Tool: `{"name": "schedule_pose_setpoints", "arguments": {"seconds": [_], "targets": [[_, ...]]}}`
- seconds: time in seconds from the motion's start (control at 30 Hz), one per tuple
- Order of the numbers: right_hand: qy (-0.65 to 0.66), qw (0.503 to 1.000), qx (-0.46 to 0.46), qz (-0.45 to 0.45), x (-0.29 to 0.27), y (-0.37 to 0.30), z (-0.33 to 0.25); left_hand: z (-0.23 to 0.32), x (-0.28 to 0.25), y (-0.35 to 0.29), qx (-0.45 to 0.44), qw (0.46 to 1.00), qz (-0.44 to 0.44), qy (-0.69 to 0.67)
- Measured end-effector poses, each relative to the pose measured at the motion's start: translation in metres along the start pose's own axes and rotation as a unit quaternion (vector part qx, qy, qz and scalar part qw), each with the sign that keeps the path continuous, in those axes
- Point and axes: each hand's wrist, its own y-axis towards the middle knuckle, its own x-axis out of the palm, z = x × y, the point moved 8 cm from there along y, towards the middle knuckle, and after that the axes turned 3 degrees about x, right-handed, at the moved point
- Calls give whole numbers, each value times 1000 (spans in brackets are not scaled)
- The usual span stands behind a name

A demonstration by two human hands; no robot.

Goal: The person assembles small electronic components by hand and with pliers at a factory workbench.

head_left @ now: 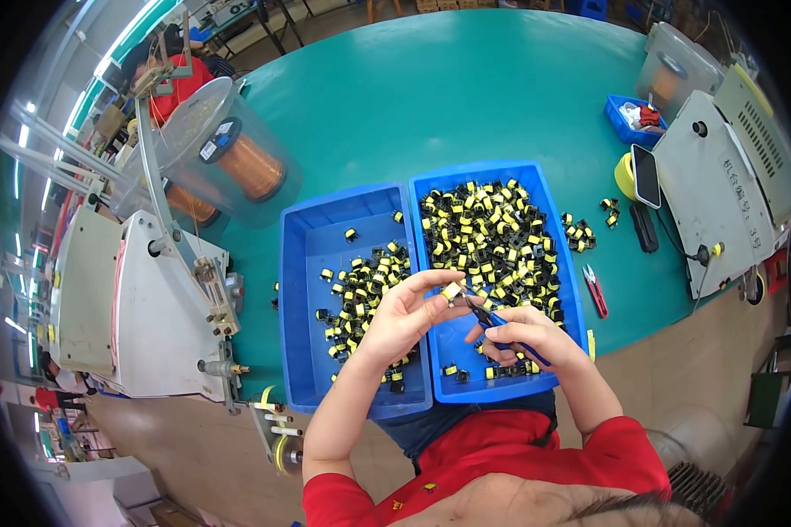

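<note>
Wearing a yellow band, the small component (451, 292) sits pinched in left fingers (429, 309), right fingers (513, 333) clamped on pliers (487, 319)

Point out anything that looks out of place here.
Small yellow-and-black parts lie loose on the green table, right of the right-hand blue bin. They look stray because most sit in the two bins, but may be set aside deliberately.
</note>
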Motion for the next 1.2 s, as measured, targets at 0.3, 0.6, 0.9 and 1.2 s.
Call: {"name": "schedule_pose_setpoints", "arguments": {"seconds": [0.3, 0.6, 0.9, 1.2], "targets": [[8, 1000, 16, -2, 0, 0, 2, -2, -1, 1, -4, 1000, 0, -9], [65, 997, 36, -17, 0, 0, 6, -4, -3, 2, -6, 1000, 6, -7], [77, 995, 53, -27, -1, 1, 10, -5, -2, 1, -25, 999, -2, -27], [84, 994, 54, -35, 0, 0, 11, -3, 0, 2, -11, 1000, -4, -15]]}}
